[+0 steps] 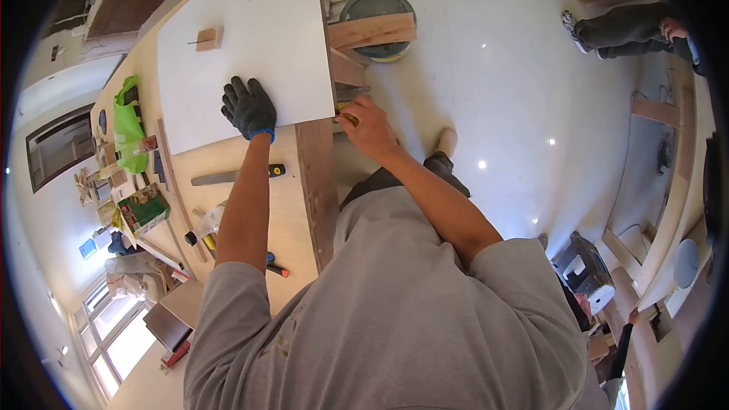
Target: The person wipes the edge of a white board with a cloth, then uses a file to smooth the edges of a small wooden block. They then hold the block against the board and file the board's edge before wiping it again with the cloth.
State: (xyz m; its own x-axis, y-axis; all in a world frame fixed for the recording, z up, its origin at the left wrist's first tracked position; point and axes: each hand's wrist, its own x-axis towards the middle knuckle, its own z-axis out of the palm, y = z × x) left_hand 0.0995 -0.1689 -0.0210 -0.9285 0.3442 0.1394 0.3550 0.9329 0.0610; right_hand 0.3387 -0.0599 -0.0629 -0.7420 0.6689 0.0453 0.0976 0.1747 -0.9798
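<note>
My left hand (250,109), in a dark work glove with a blue cuff, lies flat with fingers spread on a large white board (281,53). The bare right hand (367,127) is closed at the board's near right corner. A small yellow-and-black tool (345,116) shows between its fingers, mostly hidden, and I cannot tell its kind. Farther up the board sits a small wooden block (209,39) with a thin dark piece across it. A handsaw (237,176) lies on the workbench (292,205), just below the board.
A round bucket (377,4) with a wood plank (372,30) across it stands on the floor beyond the bench edge. Along the bench's left lie a green bag (127,125), a box (144,209) and wood strips. Another person's legs (623,30) show at upper right; a black toolbox (583,269) stands at lower right.
</note>
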